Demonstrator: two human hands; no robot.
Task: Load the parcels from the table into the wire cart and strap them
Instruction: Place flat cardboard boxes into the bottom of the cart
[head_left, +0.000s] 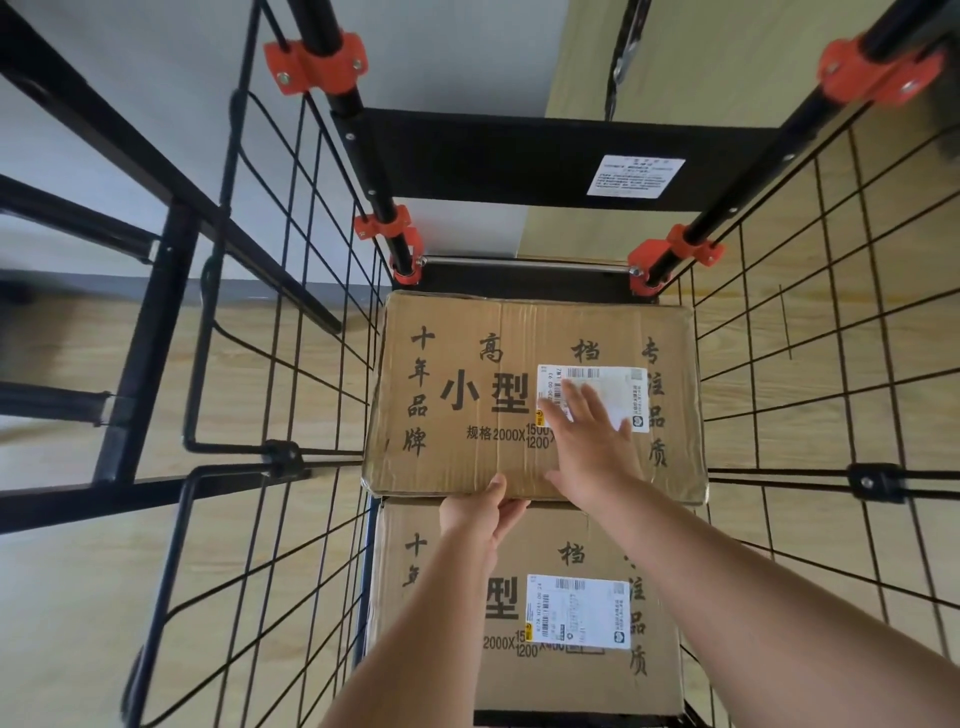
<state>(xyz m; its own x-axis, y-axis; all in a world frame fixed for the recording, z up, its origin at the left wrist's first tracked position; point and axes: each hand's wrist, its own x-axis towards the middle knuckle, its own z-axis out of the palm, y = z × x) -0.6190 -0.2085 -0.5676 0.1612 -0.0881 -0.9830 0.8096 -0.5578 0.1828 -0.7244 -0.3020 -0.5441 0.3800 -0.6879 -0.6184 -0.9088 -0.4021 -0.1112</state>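
Fingers (511, 519) of left hand (475, 512) curl under the far parcel (467, 405) at its near edge, thumb on top, just above the near parcel (519, 587). Beyond them, right hand (592, 447) lies flat, fingers spread, on the label (608, 379), probably steadying it for seating. Both creased, taped corrugated card; black wire cart (493, 161) mesh either side

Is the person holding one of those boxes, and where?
The left hand grips the far box by its near edge, thumb on top. The right hand only lies flat on its top, fingers straight.
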